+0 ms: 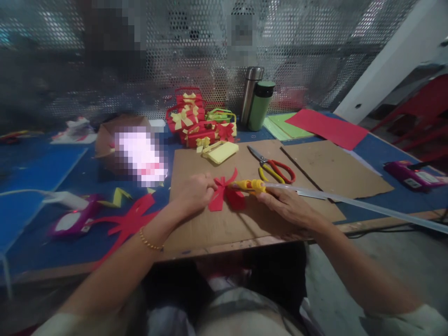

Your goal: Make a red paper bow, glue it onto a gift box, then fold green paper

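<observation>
My left hand (192,192) pinches the left side of a red bow (216,201) of cut felt or foam sheet, which lies on a cardboard sheet (196,228). Wrapped in my right hand (285,205) is a yellow hot glue gun (255,185), its nozzle pointing left at the bow's middle. A long translucent glue stick (357,202) runs out of its back to the right. Just beyond the bow sit a pale yellow box-like piece (223,152) and scissors (275,169) with red and yellow handles. The gun's trigger and grip are hidden by my hand.
Small red gift-box shapes with bows (191,116) are heaped at the back, beside a green tumbler (262,106) and a steel flask (249,91). Red cut strips (135,219) and a purple device (73,219) lie left. A red sheet (325,126) lies back right.
</observation>
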Demonstrator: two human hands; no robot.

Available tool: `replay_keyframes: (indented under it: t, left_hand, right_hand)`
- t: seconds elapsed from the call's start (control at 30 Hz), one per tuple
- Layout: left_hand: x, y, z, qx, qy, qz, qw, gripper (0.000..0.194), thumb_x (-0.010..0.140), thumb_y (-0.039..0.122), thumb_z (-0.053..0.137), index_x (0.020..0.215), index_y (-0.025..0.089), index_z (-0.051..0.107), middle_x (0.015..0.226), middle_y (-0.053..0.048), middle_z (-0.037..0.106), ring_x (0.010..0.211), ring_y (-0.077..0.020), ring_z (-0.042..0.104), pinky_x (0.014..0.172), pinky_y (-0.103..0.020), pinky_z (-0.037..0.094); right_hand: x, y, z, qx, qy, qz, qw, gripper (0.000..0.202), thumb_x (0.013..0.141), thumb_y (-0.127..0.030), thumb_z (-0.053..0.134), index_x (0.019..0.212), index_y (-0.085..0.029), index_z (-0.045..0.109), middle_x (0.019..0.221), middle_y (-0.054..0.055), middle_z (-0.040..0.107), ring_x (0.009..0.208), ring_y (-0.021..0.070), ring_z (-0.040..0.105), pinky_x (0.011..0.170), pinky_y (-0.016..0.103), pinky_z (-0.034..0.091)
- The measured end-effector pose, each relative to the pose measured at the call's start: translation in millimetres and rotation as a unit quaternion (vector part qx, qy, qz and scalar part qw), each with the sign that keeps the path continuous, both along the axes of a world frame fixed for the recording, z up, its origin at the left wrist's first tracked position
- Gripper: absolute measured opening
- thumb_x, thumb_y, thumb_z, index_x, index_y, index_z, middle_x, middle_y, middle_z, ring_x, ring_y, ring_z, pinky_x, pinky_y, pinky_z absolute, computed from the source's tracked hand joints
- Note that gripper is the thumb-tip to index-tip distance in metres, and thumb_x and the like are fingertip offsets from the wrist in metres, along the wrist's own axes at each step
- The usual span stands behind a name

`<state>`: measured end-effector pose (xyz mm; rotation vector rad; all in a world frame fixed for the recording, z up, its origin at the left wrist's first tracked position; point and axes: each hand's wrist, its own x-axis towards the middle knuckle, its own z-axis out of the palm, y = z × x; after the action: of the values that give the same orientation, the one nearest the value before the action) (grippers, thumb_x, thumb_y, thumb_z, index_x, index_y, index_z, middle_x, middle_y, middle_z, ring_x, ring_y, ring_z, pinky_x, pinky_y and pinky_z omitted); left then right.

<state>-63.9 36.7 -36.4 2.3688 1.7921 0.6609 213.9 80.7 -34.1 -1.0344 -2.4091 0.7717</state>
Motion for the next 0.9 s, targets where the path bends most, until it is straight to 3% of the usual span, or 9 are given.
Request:
replay_keyframes:
  t: [0.17,0.43,0.57,0.77,0.9]
  left_hand:
    - [-0.7,1.1,-3.1,-0.002,-0.007,-0.009,1.000,0.032,0.082,0.010,0.050,0.083,0.020,0.081,0.082,-0.005,0.073,0.073,-0.0187,0.064,0.076,-0.035,0.055]
    - [1.4,1.0,-3.0,-0.015,0.008,-0.001,1.000,0.033,0.082,0.009,0.049,0.083,0.018,0.081,0.082,-0.006,0.074,0.074,-0.0194,0.064,0.075,-0.035,0.054]
    - [3.4,0.2,-0.5,-0.024,-0.010,0.011,1.000,0.033,0.080,0.009,0.049,0.081,0.019,0.080,0.081,-0.006,0.075,0.073,-0.0192,0.066,0.074,-0.034,0.054]
    - [0.1,-0.2,2.9,-0.083,-0.111,0.067,0.988,0.028,0.077,0.012,0.049,0.071,0.020,0.076,0.074,-0.003,0.075,0.069,-0.0181,0.068,0.066,-0.031,0.053]
    - [-6.3,10.3,21.4,-0.106,-0.209,0.121,0.965,0.026,0.075,0.017,0.049,0.076,0.018,0.075,0.072,-0.003,0.073,0.064,-0.0163,0.067,0.060,-0.028,0.054]
  right_hand:
    - [0.4,1.6,3.5,0.008,0.009,-0.004,1.000,0.043,0.099,-0.052,0.043,0.078,-0.021,0.064,0.071,0.004,0.064,0.073,0.0218,0.061,0.069,0.032,0.048]
    - [-8.4,-2.8,3.9,-0.007,0.004,0.017,1.000,0.043,0.100,-0.053,0.041,0.089,-0.021,0.067,0.078,0.005,0.067,0.077,0.0219,0.061,0.074,0.032,0.047]
    - [-2.6,-6.3,3.8,0.003,0.010,0.004,1.000,0.043,0.100,-0.052,0.041,0.084,-0.021,0.066,0.073,0.005,0.064,0.076,0.0228,0.061,0.073,0.033,0.047]
    - [-3.4,-10.1,-0.1,0.008,0.022,0.000,1.000,0.044,0.101,-0.051,0.039,0.079,-0.022,0.064,0.072,0.005,0.064,0.074,0.0224,0.061,0.074,0.033,0.047]
    - [-4.7,-8.2,-5.9,0.025,0.028,0.024,0.999,0.049,0.104,-0.053,0.036,0.084,-0.021,0.067,0.081,0.006,0.070,0.078,0.0213,0.063,0.077,0.032,0.047]
